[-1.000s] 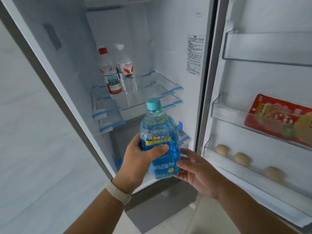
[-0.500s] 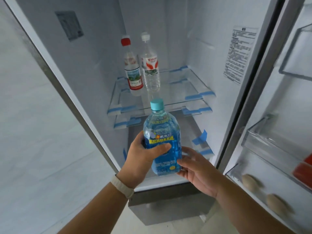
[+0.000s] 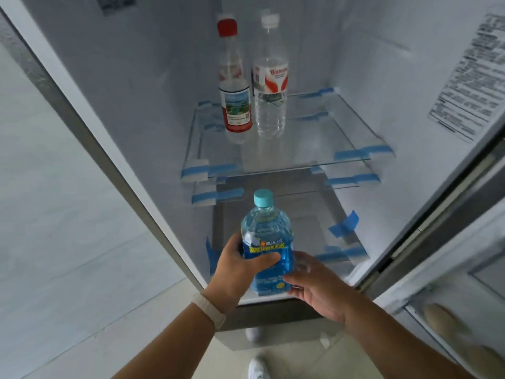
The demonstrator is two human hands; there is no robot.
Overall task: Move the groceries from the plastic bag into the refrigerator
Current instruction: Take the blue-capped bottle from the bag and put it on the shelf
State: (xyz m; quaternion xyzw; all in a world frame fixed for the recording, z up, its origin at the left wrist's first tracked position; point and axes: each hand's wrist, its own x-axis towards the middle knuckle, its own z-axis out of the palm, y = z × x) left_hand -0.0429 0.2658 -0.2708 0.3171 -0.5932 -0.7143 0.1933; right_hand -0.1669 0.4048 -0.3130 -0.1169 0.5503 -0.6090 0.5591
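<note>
Right at the fridge [image 3: 164, 77] opening, the left hand [image 3: 237, 266] is gripping the blue bottle [image 3: 266, 233] upright around its middle. The right hand [image 3: 319, 288] is touching its base with relaxed fingers.

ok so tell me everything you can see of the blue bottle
The blue bottle is clear plastic with blue liquid inside, a teal cap on, and a blue label with yellow lettering round its middle. It is upright, held in the air at the lower front of the open refrigerator. The left hand grips its left side, thumb across its front; the right hand touches its lower right side with its fingers.
</note>
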